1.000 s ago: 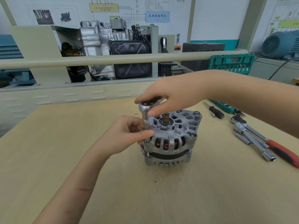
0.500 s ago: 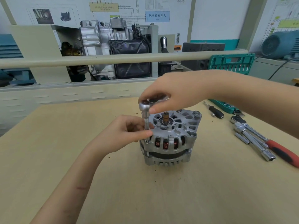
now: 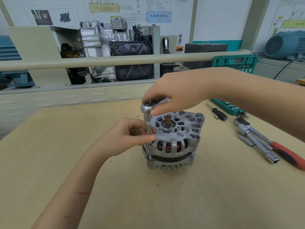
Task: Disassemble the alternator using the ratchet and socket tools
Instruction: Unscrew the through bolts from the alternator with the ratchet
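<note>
Silver alternator (image 3: 175,142), copper windings (image 3: 168,148); chrome ratchet (image 3: 146,109); tan table (image 3: 198,195); green tool case (image 3: 234,61); red-black handle (image 3: 287,154).

Tan wood-grain tabletop (image 3: 198,204), a few dark specks on it. Far right edge: green tool case (image 3: 234,61) w/ lid up, bits in rows. Near it a small black-handled driver (image 3: 218,113) lies flat. Behind the tabletop a beige rail (image 3: 99,61) runs left-right, beige louvred panel (image 3: 66,98) below it. Past the rail: cutaway engine/gearbox display (image 3: 102,40), silver casing, black cover (image 3: 132,58) in front. Gear lever w/ chrome knob (image 3: 165,42) just right of that. Black box (image 3: 206,54) further right. Wall behind has wiring-diagram posters (image 3: 105,7), one blue label w/ Chinese text (image 3: 158,17). Top right: blue-grey electric motor (image 3: 285,45), black cable (image 3: 287,66) trailing.
</note>
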Motion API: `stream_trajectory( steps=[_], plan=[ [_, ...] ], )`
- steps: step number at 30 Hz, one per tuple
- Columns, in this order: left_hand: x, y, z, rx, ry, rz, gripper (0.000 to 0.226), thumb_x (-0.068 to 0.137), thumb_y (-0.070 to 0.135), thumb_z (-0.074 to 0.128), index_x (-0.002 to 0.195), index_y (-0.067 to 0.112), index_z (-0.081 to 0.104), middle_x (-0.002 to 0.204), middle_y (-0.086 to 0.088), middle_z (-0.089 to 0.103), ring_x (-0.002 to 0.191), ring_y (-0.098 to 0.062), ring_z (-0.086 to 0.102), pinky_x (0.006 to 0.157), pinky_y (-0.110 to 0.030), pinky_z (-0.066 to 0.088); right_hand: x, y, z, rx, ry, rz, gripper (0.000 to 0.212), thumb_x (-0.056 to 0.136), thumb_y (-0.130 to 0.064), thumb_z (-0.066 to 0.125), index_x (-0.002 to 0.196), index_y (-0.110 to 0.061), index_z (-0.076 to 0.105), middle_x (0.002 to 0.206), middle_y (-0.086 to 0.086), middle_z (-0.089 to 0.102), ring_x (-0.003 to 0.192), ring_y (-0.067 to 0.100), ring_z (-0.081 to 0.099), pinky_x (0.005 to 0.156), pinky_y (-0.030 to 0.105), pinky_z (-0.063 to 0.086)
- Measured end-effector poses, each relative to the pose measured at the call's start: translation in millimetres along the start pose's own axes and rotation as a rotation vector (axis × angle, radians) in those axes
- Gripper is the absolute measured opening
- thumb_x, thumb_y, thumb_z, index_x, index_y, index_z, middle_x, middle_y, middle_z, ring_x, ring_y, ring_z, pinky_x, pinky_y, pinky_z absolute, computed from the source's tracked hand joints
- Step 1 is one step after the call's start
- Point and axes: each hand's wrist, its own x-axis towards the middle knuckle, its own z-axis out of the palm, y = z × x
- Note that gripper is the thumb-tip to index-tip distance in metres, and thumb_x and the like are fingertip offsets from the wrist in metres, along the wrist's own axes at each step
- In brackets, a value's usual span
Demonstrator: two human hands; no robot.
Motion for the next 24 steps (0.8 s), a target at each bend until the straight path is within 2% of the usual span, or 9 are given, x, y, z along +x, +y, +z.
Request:
stream_trajectory(
  steps=[2, 5, 8, 10, 12, 14, 17, 21, 24],
  plan=[
    [0, -1, 1, 0.020, 0.029, 0.005, 0.011, 0.067, 0.036, 0.067, 0.067, 0.025, 0.066, 0.054, 0.009, 0.054, 0.054, -0.006, 0.045, 0.054, -0.022, 0.037, -1, 1, -1, 0.022, -0.013, 0.007, 0.033, 0.089, -0.040, 0.049, 0.108, -0.016, 0.059, 0.092, -0.001, 0.064, 0.084, 0.014, 0.057, 0.078, 0.030, 0.045],
    [2, -5, 7, 0.105, 0.118, 0.028, 0.029, 0.074, 0.023, 0.072, 0.057, 0.017, 0.049, 0.049, 0.011, 0.043, 0.049, -0.003, 0.037, 0.048, -0.016, 0.030, -1, 0, 0, -0.002, 0.009, 0.055, 0.041, 0.083, -0.053, 0.048, 0.089, -0.015, 0.058, 0.066, -0.006, 0.059, 0.058, 0.004, 0.050, 0.054, 0.012, 0.039],
    [2, -7, 10, 0.142, 0.150, 0.052, 0.036, 0.075, 0.022, 0.072, 0.056, 0.020, 0.042, 0.047, 0.013, 0.040, 0.047, -0.002, 0.034, 0.046, -0.013, 0.027, -2, -2, 3, -0.041, 0.064, 0.052, 0.046, 0.082, -0.056, 0.046, 0.070, -0.012, 0.051, 0.051, -0.008, 0.042, 0.045, 0.006, 0.039, 0.050, 0.012, 0.035],
    [1, -7, 10, 0.159, 0.139, 0.068, 0.029, 0.077, 0.028, 0.070, 0.058, 0.027, 0.048, 0.049, 0.013, 0.040, 0.047, -0.002, 0.034, 0.046, -0.013, 0.027, -2, -3, 2, -0.080, 0.059, 0.032, 0.038, 0.085, -0.053, 0.047, 0.075, -0.016, 0.049, 0.054, -0.010, 0.039, 0.048, 0.004, 0.039, 0.046, 0.015, 0.031],
    [1, -8, 12, 0.213, 0.115, 0.052, 0.024, 0.078, 0.045, 0.065, 0.065, 0.028, 0.056, 0.050, 0.012, 0.040, 0.047, -0.003, 0.034, 0.047, -0.017, 0.026, -3, -2, 0, -0.080, 0.023, 0.032, 0.029, 0.087, -0.048, 0.047, 0.087, -0.019, 0.050, 0.060, -0.012, 0.041, 0.053, 0.001, 0.038, 0.050, 0.014, 0.027],
    [3, -11, 17, 0.337, 0.110, 0.022, 0.043, 0.080, 0.058, 0.052, 0.061, 0.019, 0.050, 0.049, 0.008, 0.038, 0.047, -0.007, 0.034, 0.049, -0.024, 0.026, -2, 0, -1, -0.042, -0.009, 0.035, 0.026, 0.087, -0.045, 0.049, 0.096, -0.021, 0.052, 0.065, -0.013, 0.045, 0.057, 0.001, 0.040, 0.053, 0.014, 0.030],
    [5, -11, 24, 0.483, 0.192, 0.037, 0.053, 0.089, 0.050, 0.044, 0.050, 0.018, 0.030, 0.045, 0.006, 0.028, 0.043, -0.010, 0.028, 0.046, -0.024, 0.020, 0, 1, 1, -0.019, -0.003, 0.055, 0.033, 0.086, -0.050, 0.048, 0.092, -0.018, 0.053, 0.064, -0.010, 0.049, 0.056, 0.003, 0.043, 0.051, 0.016, 0.031],
    [5, -10, 28, 0.520, 0.269, 0.023, 0.056, 0.089, 0.039, 0.052, 0.046, 0.019, 0.023, 0.040, 0.004, 0.023, 0.038, -0.013, 0.028, 0.046, -0.024, 0.025, 5, -2, 5, -0.054, 0.037, 0.087, 0.051, 0.084, -0.057, 0.041, 0.073, -0.009, 0.051, 0.053, -0.001, 0.045, 0.049, 0.013, 0.038, 0.046, 0.014, 0.033],
    [4, -10, 24, 0.434, 0.223, -0.022, 0.057, 0.079, 0.056, 0.050, 0.046, 0.018, 0.025, 0.035, 0.003, 0.026, 0.038, -0.011, 0.033, 0.044, -0.022, 0.026, 5, -1, 1, -0.009, 0.003, 0.070, 0.040, 0.087, -0.050, 0.045, 0.092, -0.013, 0.058, 0.062, -0.007, 0.054, 0.057, 0.008, 0.049, 0.051, 0.015, 0.035]
  ],
)
